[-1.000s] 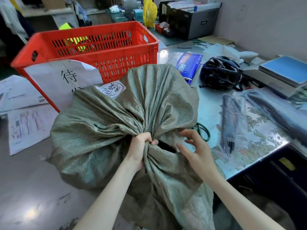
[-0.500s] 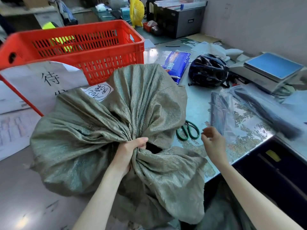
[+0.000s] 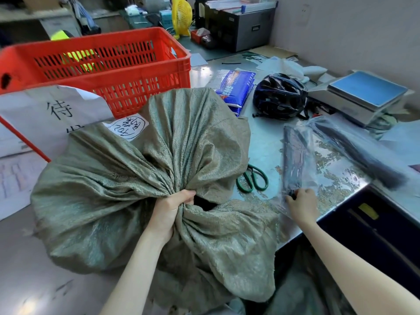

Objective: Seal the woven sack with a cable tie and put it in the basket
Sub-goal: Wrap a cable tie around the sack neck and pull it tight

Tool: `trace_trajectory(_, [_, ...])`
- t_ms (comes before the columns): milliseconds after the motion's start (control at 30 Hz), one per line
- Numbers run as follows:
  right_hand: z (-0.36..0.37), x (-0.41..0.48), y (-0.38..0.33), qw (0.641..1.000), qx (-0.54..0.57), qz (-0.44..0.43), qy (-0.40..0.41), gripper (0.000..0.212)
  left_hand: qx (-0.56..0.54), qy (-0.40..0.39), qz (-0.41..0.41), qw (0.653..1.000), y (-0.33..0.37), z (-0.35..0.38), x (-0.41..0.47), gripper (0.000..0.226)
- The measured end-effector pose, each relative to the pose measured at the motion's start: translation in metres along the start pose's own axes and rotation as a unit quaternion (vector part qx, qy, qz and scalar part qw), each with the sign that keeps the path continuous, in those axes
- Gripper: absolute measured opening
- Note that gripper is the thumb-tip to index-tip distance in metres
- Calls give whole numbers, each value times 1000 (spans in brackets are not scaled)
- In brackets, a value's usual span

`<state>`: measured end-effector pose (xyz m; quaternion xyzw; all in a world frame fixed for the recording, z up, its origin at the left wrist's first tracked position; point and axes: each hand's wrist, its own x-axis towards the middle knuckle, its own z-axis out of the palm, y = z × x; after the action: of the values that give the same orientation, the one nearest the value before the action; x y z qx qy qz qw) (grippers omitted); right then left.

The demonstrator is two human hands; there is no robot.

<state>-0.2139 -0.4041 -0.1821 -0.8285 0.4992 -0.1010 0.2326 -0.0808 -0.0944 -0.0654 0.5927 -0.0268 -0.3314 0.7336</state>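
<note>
A full grey-green woven sack (image 3: pixel 109 189) lies on the metal table, its mouth bunched toward me. My left hand (image 3: pixel 169 210) is clenched around the gathered neck, and loose sack cloth hangs over the table edge below it. My right hand (image 3: pixel 301 204) rests on the near end of a clear plastic bag of black cable ties (image 3: pixel 295 160), fingers pinching at the black tie ends. The red plastic basket (image 3: pixel 136 85) stands behind the sack, with a white paper sign on its front.
Green-handled scissors (image 3: pixel 252 178) lie between the sack and the tie bag. A second bag of black ties (image 3: pixel 359 151), a black helmet (image 3: pixel 279 96), a blue packet (image 3: pixel 236 87) and a blue-topped scale (image 3: pixel 366 92) crowd the right side. The table edge (image 3: pixel 322 221) runs just under my right hand.
My right hand left the sack's neck and moved right to the bag of cable ties. My left hand kept its grip on the neck.
</note>
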Motion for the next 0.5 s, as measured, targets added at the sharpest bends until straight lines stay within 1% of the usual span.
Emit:
trace_trajectory(100, [2, -3, -2, 1000, -20, -2, -5, 27, 0, 20, -2, 1000, -1, 0, 1, 12])
trace_trajectory(233, [2, 0, -5, 1000, 18, 20, -4, 15, -26, 10, 11, 1000, -1, 2, 2, 5])
trace_trajectory(267, [4, 2, -4, 999, 29, 26, 0, 15, -34, 3, 11, 999, 0, 3, 1, 7])
trace_trajectory(333, [7, 5, -1, 998, 45, 40, 6, 18, -37, -4, 13, 999, 1, 5, 0, 21])
trace_trajectory(400, [6, 4, 0, 997, 49, 51, 8, 16, -34, 0, 17, 999, 1, 6, 0, 24])
trace_trajectory(500, [3, 1, -3, 997, 48, 55, 3, 15, -37, 6, 17, 999, 1, 6, -1, 34])
